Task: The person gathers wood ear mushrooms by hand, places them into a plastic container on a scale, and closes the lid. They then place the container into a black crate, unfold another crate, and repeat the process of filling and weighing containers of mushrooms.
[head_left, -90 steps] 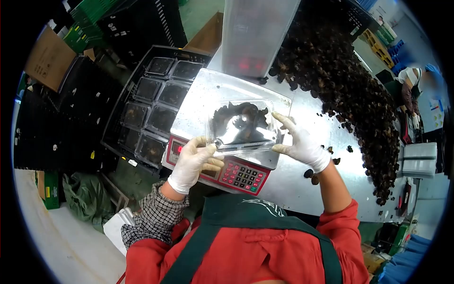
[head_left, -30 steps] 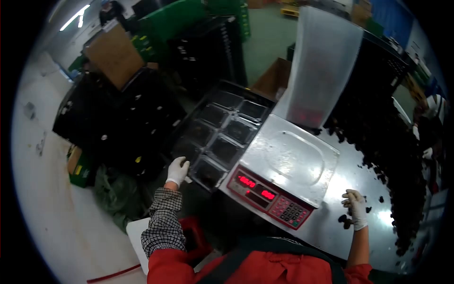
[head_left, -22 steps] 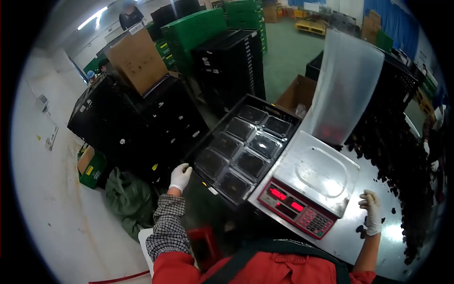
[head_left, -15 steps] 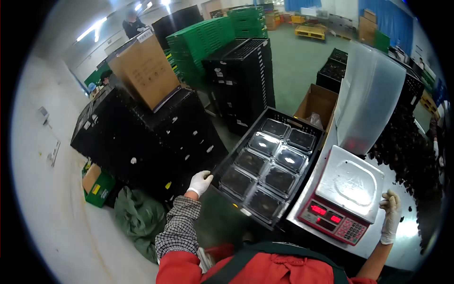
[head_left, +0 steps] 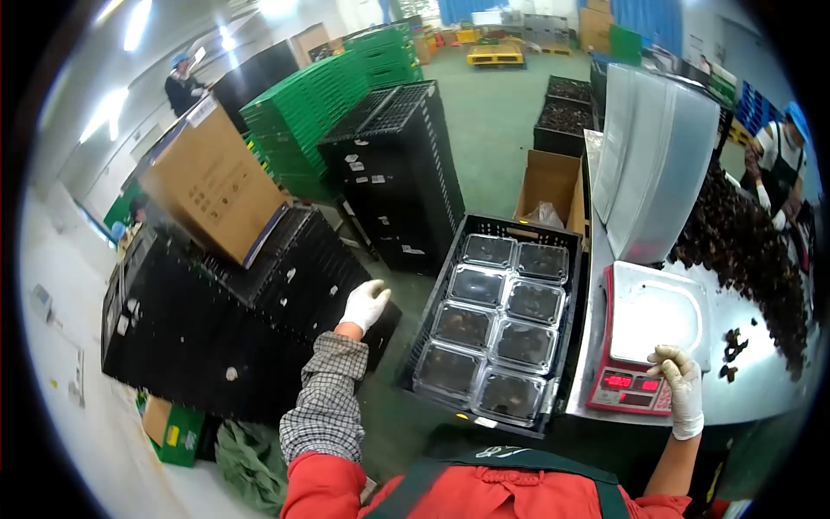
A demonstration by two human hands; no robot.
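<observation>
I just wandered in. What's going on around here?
Someone in red sleeves has a gloved left hand raised beside stacked black crates and a gloved right hand at the front of a red scale. Nothing shows in either hand. An open black crate between them carries eight clear boxes with dark contents. A dark heap lies on the metal table, and another person is beyond it.

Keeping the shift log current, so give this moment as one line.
left hand: empty, near black crates | right hand: empty, by scale | display: lit red | black tray: eight clear boxes
</observation>
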